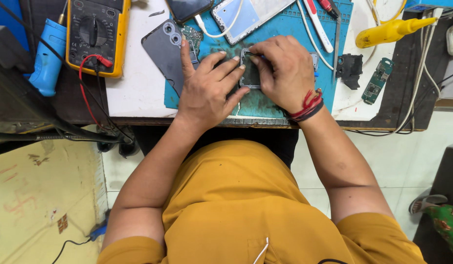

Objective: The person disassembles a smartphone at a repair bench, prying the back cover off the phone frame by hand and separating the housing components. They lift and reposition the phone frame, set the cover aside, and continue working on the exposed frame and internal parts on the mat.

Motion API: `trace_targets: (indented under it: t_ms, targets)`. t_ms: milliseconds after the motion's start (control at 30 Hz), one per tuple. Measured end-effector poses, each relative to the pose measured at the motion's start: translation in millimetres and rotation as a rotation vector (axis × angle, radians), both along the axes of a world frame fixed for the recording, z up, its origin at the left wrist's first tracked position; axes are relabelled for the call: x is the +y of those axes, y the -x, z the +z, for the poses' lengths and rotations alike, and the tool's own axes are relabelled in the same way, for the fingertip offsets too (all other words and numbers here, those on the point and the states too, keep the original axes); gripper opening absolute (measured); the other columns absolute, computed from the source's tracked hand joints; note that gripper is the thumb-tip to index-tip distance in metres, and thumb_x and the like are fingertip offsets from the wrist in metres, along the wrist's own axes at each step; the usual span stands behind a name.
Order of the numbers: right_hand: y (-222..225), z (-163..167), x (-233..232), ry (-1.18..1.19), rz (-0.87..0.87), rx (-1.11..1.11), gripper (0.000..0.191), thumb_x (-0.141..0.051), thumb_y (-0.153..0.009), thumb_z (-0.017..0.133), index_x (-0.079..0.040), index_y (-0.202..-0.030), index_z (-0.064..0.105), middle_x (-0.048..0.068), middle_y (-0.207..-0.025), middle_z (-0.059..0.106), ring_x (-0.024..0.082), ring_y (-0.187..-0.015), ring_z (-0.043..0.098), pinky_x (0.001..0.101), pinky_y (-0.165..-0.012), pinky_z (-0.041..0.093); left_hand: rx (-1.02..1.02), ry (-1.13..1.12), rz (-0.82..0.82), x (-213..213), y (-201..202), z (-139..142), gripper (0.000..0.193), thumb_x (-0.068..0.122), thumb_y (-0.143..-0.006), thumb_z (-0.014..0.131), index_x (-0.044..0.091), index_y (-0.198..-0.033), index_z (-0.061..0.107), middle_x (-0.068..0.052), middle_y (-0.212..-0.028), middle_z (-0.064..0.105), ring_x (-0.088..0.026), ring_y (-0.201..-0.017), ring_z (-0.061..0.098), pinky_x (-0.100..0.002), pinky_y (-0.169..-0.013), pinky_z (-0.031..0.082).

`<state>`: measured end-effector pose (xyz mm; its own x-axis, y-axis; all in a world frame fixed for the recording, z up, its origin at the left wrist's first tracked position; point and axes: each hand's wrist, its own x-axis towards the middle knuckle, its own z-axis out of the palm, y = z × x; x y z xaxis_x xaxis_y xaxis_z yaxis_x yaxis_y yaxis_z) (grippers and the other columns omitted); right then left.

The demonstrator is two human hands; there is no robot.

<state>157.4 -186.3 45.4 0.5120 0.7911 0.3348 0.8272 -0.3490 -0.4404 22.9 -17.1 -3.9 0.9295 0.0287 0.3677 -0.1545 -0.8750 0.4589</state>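
From the head view, my left hand (207,90) lies flat and open, fingers spread, pressing down on the small dark phone frame (250,73) that sits on the teal work mat (280,29) near the table's front edge. My right hand (285,73) is curled shut around a thin tool whose tip meets the frame's upper edge; most of the tool is hidden under my fingers, so I cannot say what kind it is. A red thread band (308,103) circles that wrist.

To do this well, I judge I should keep the left palm steady so the frame cannot slide, and work the tip with light pressure along the rim instead of prying hard.

There are no packages or signs here. Up left stands a yellow multimeter (94,34) with a round black dial and red lead, beside a blue tool handle (48,56). A grey phone back cover (165,51) lies just left of my hand. A yellow bottle (390,30) lies at upper right, with a green circuit board (378,80) below it.
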Motion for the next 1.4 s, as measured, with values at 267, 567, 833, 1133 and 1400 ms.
trace_targets:
  t_ms: [267,567,833,1133,1400]
  targets:
    - [-0.8,-6.2,2.4,0.058,0.012,-0.110,0.019,-0.001,-0.092,0.073,-0.011,-0.107,0.073,0.004,-0.101,0.067,0.029,-0.094,0.059,0.0409,-0.083,0.043,-0.014,-0.065,0.015,-2.3,0.0,-1.4,0.041,0.046,-0.104,0.074,0.012,-0.128,0.077,-0.003,-0.131,0.073,-0.027,-0.133,0.058,-0.068,-0.124,-0.007]
    - [0.0,-10.2,2.1,0.055,0.010,-0.112,0.014,0.000,-0.094,0.071,-0.009,-0.103,0.069,0.004,-0.104,0.067,0.028,-0.096,0.058,0.0412,-0.086,0.041,-0.011,-0.086,0.008,-2.5,-0.8,-2.0,0.040,0.045,-0.106,0.073,0.010,-0.125,0.076,-0.003,-0.132,0.072,-0.025,-0.132,0.058,-0.068,-0.123,-0.008]
    - [-0.7,-7.2,3.3,0.033,0.030,-0.107,0.012,-0.002,-0.095,0.072,-0.009,-0.104,0.068,0.006,-0.102,0.066,0.030,-0.096,0.059,0.0416,-0.084,0.042,-0.020,-0.102,0.011,-1.9,-0.7,0.4,0.042,0.044,-0.104,0.074,0.010,-0.127,0.076,-0.003,-0.132,0.072,-0.025,-0.131,0.059,-0.067,-0.124,-0.009]
    - [-0.1,-6.4,3.1,0.042,0.028,-0.080,0.015,0.000,-0.094,0.072,-0.008,-0.106,0.069,0.006,-0.101,0.067,0.030,-0.093,0.059,0.0419,-0.082,0.045,-0.015,-0.065,-0.002,-2.4,-0.9,1.0,0.040,0.041,-0.102,0.075,0.009,-0.127,0.076,-0.004,-0.132,0.072,-0.025,-0.130,0.060,-0.068,-0.124,-0.007]
    - [1.3,-7.0,3.1,0.064,0.016,-0.085,0.017,0.001,-0.092,0.072,-0.009,-0.105,0.069,0.008,-0.100,0.066,0.032,-0.092,0.059,0.0423,-0.080,0.046,-0.006,-0.091,-0.001,-2.2,0.6,0.2,0.038,0.043,-0.105,0.075,0.009,-0.123,0.075,-0.003,-0.133,0.072,-0.025,-0.132,0.060,-0.067,-0.124,-0.008]
